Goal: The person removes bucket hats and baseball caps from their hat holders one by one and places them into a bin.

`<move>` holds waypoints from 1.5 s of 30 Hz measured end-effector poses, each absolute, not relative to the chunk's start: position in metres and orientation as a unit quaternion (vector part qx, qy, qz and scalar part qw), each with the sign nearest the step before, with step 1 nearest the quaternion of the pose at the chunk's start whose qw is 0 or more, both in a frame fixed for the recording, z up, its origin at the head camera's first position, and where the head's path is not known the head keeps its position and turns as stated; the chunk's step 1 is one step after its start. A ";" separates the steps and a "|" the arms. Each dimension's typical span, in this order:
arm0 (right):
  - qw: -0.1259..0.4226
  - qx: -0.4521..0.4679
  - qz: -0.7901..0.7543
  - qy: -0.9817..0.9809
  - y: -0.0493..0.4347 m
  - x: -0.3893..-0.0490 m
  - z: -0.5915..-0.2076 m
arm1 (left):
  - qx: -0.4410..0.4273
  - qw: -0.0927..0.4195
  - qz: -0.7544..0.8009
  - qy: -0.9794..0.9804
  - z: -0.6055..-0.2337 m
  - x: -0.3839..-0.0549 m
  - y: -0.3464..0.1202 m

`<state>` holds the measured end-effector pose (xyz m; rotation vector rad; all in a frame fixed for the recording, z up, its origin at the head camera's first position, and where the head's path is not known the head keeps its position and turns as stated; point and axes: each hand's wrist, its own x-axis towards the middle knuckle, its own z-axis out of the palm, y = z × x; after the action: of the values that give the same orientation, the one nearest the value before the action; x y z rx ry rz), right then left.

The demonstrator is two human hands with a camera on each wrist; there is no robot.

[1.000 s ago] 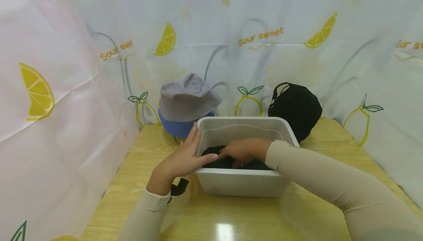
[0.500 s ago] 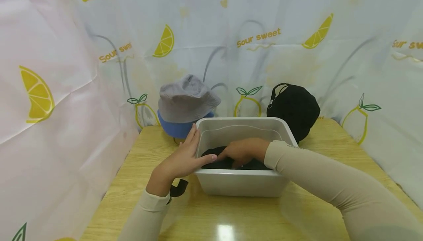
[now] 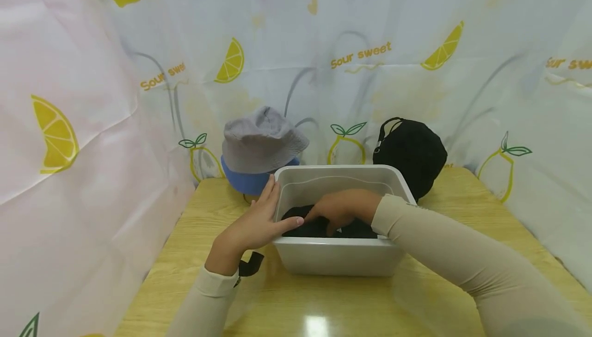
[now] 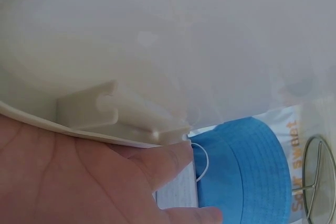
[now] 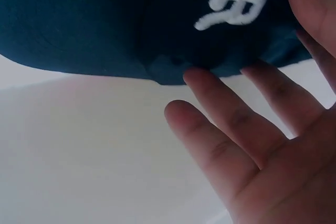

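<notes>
A light grey plastic bin stands on the table with a dark cap inside; the right wrist view shows white stitched lettering on the cap. My left hand lies along the bin's left side, fingers straight, thumb over the rim. In the left wrist view that hand is against the bin's outer wall. My right hand reaches into the bin. Its fingers are spread at the cap's edge, thumb in front of the lettering.
Behind the bin on the left, a grey bucket hat sits on a blue hat on a stand. A black cap stands behind right. The wooden table meets a lemon-print curtain at the back and sides.
My right hand has risen very slightly inside the bin. The left hand keeps its place on the bin's side, and the view has tilted a little.
</notes>
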<state>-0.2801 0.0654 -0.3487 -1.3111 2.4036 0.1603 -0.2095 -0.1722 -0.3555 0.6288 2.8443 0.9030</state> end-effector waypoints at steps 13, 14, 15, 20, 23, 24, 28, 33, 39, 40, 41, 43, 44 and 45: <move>0.122 -0.500 -0.008 0.857 0.078 -0.285 -0.317 | 0.200 0.045 0.307 0.929 -0.356 -0.209 -0.174; 0.120 -0.498 -0.020 0.859 0.080 -0.284 -0.312 | 0.201 0.044 0.306 0.929 -0.356 -0.210 -0.174; 0.115 -0.496 -0.030 0.860 0.083 -0.282 -0.306 | 0.203 0.043 0.306 0.929 -0.356 -0.210 -0.174; 0.088 -0.493 -0.059 0.864 0.095 -0.278 -0.285 | 0.205 0.038 0.304 0.930 -0.355 -0.213 -0.174; 0.087 -0.496 -0.075 0.861 0.099 -0.277 -0.278 | 0.204 0.042 0.306 0.929 -0.355 -0.213 -0.174; 0.088 -0.495 -0.081 0.860 0.101 -0.276 -0.276 | 0.203 0.044 0.307 0.929 -0.354 -0.212 -0.173; 0.075 -0.496 -0.104 0.859 0.108 -0.274 -0.271 | 0.204 0.050 0.306 0.929 -0.354 -0.210 -0.173; 0.037 -0.501 -0.122 0.856 0.122 -0.269 -0.265 | 0.209 0.050 0.303 0.928 -0.355 -0.210 -0.172; -0.011 -0.476 -0.145 0.867 0.142 -0.265 -0.258 | 0.211 0.044 0.300 0.929 -0.356 -0.211 -0.174; -0.021 -0.471 -0.150 0.869 0.146 -0.265 -0.258 | 0.212 0.044 0.300 0.929 -0.356 -0.211 -0.174; -0.030 -0.466 -0.153 0.871 0.150 -0.265 -0.258 | 0.211 0.045 0.300 0.929 -0.356 -0.210 -0.174; -0.049 -0.457 -0.160 0.874 0.158 -0.264 -0.258 | 0.211 0.047 0.299 0.930 -0.356 -0.209 -0.173; -0.057 -0.452 -0.165 0.875 0.162 -0.264 -0.258 | 0.210 0.048 0.300 0.929 -0.356 -0.209 -0.173; -0.067 -0.447 -0.170 0.876 0.166 -0.263 -0.258 | 0.209 0.049 0.300 0.929 -0.356 -0.209 -0.173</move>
<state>-0.2633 0.1658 -0.2578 -1.4683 2.8752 -0.5571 -0.2085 -0.1730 -0.3555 0.6376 2.8320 0.9157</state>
